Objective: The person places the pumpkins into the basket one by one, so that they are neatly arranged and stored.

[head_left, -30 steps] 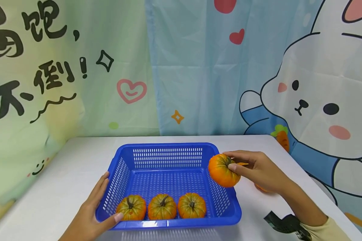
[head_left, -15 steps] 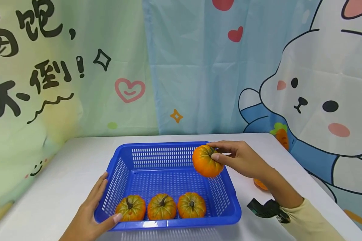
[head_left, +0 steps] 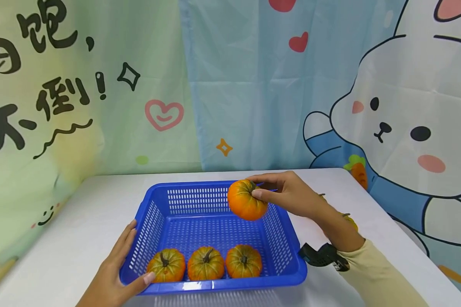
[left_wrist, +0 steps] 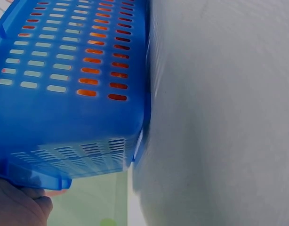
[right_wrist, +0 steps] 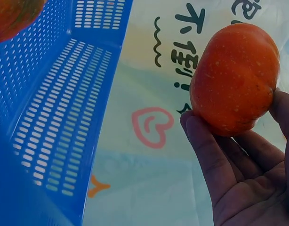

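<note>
Thumb and fingers of my right hand (head_left: 292, 194) pinch a small orange pumpkin (head_left: 243, 204) by its top, raised over the right back part of a blue plastic basket (head_left: 269, 281). The right wrist view shows the pumpkin's smooth underside (right_wrist: 236, 77) between fingertips and thumb. Three more pumpkins stand in a row along the basket's front wall: a left one (head_left: 167, 266), a middle one (head_left: 206, 264) and a right one (head_left: 244, 262), stems up. My left hand (head_left: 113, 270) holds the basket's front left corner, thumb over the rim, fingers along the outer left side.
The basket stands on a white table (head_left: 80, 213). To its right, mostly hidden behind my right forearm, another pumpkin (head_left: 352, 222) shows. A printed curtain (head_left: 230, 85) hangs behind the table. A black strap (head_left: 322, 256) sits at my right wrist.
My right hand has carried the pumpkin leftward and slightly up, from the basket's right rim to over its inside. My left hand and the three pumpkins in the basket keep their places.
</note>
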The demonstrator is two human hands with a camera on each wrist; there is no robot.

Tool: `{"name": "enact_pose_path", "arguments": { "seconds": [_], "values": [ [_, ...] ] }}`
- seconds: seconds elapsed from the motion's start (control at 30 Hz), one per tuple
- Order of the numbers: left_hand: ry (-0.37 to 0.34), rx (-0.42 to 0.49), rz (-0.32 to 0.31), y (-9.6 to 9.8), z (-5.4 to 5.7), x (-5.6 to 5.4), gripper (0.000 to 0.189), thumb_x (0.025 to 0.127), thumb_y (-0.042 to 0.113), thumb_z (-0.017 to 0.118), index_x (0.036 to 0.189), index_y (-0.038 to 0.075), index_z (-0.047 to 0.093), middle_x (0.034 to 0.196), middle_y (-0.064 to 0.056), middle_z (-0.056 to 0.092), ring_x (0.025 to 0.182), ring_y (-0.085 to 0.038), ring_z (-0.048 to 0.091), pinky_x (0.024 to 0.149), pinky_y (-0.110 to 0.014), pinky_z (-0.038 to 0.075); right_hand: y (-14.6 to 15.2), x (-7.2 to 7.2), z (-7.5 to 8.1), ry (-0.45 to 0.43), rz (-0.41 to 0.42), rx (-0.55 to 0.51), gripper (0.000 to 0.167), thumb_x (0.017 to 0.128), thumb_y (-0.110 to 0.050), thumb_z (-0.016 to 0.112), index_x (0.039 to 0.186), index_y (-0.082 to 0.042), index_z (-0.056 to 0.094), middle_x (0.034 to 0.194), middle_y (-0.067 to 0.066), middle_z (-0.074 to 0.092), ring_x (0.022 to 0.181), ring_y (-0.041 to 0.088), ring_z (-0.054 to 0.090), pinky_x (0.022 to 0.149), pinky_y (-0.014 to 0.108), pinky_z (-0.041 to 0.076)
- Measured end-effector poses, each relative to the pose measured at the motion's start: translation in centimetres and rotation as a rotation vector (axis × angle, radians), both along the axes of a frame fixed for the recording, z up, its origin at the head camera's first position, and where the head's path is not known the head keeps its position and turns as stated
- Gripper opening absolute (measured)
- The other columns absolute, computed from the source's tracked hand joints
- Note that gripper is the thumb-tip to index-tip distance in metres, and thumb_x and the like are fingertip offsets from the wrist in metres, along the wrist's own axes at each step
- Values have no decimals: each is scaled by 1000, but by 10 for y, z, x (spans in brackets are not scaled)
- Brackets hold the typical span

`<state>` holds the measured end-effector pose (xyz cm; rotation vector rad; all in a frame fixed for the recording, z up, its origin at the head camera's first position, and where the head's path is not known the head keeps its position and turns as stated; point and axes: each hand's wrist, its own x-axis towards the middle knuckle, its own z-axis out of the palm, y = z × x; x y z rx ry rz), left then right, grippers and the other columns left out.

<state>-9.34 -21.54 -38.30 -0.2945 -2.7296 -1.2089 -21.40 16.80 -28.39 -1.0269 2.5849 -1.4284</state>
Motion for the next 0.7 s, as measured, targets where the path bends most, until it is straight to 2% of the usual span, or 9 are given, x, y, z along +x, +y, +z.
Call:
{"name": "enact_pose_path", "arguments": {
  "seconds": [0.27,0.47,0.7],
  "values": [
    [8,-8,-5,-1,-1,-2,98,83,38,72,157,9,14,163,-2,5,139,-49,20,96,-70,30,-15,-7,5,6,69,19,40,95,-23,64,131,-5,62,115,9,68,102,18,67,81,29,56],
    [-2,-12,0,1,0,-2,98,83,40,72,157,10,14,163,0,4,139,-49,21,97,-69,30,-27,-15,5,-15,115,11,41,96,-22,63,132,-4,60,116,10,68,105,18,66,81,30,56],
    [8,-12,1,0,-1,-1,98,84,39,72,156,8,15,163,0,5,137,-49,25,97,-64,33,-50,-24,3,-26,133,34,42,96,-27,63,133,-8,61,114,5,69,100,13,67,80,31,56]
  ]
}}
